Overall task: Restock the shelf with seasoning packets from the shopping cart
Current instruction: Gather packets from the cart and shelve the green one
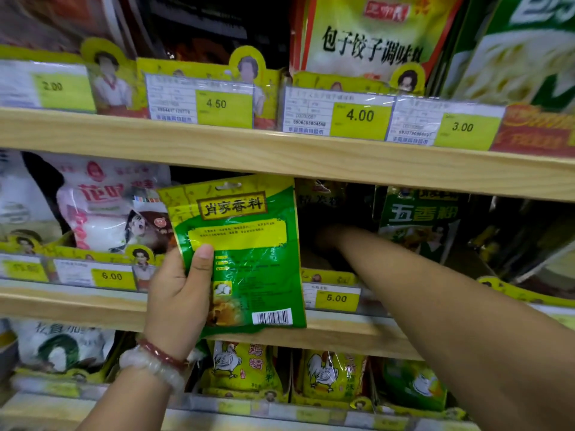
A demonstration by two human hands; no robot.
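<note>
My left hand (179,293) grips a green and yellow seasoning packet (249,244) by its lower left edge, thumb on the front, holding it upright in front of the middle shelf (280,163). My right forearm reaches into the dark slot of the middle shelf just right of the packet. My right hand (323,237) is deep in the shadow there, and its fingers are hidden. A dark packet (314,197) stands at the back of that slot.
Wooden shelves carry yellow price tags: 4.50 (216,104), 4.00 (360,116), 5.00 (336,298), 6.00 (112,276). White and pink bags (102,206) stand left, a green five-spice packet (420,219) right, yellow chicken-powder bags (242,365) below.
</note>
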